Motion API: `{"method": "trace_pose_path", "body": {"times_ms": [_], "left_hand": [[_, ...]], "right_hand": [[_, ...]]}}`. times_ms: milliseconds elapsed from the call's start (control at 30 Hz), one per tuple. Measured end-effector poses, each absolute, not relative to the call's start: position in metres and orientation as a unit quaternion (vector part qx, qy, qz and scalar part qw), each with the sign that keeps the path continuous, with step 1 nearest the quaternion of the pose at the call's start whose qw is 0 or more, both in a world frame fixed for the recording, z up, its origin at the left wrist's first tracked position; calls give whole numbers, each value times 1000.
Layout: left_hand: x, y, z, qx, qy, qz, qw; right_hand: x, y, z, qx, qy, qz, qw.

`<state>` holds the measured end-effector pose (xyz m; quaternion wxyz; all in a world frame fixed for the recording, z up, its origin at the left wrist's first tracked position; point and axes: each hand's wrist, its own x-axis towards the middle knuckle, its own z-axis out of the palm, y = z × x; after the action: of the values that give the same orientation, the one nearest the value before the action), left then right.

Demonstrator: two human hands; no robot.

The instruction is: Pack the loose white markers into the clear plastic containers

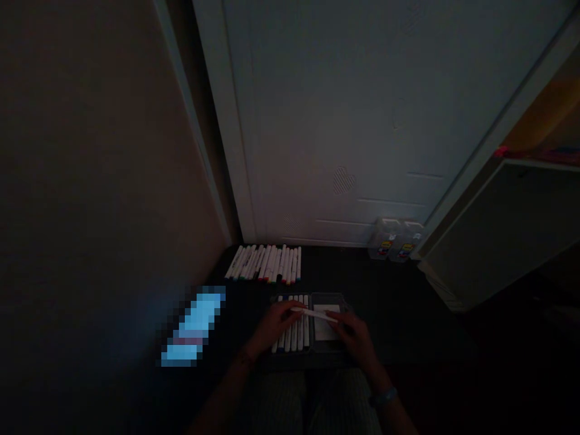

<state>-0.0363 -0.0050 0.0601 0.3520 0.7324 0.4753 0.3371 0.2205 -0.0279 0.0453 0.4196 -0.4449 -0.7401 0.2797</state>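
one white marker (315,313) spanned both hands, the left (283,314) and right (347,326) pinched nearly closed on its ends, above the open plastic case (312,348) of markers.

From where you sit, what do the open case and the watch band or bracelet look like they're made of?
The open case: probably clear, glossy plastic, since the dark table shows through its rim. The band on the right wrist: smooth, with a faint pale sheen; metal or plastic, too dim to tell.

Dim ribbed trousers, perhaps grey (276,402) (plus a bluish wristband (384,397)).
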Motion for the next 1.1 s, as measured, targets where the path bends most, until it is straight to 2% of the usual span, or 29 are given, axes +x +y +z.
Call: {"method": "trace_pose_path", "body": {"times_ms": [300,433,533,667,900,1100], "left_hand": [[-35,-13,68,729,469,367,337],[-34,-24,76,762,473,359,258],[-29,-39,81,814,463,298,185],[-13,-67,77,852,448,235,136],[5,-94,57,882,423,195,72],[2,-84,53,896,403,180,51]], "right_hand": [[221,-31,55,-514,-615,352,484],[224,-29,53,-535,-558,361,521],[224,-27,50,-542,-535,352,544],[224,-27,48,-546,-531,339,552],[227,-38,46,-535,-639,213,511],[216,-52,34,-459,-779,60,423]]}}
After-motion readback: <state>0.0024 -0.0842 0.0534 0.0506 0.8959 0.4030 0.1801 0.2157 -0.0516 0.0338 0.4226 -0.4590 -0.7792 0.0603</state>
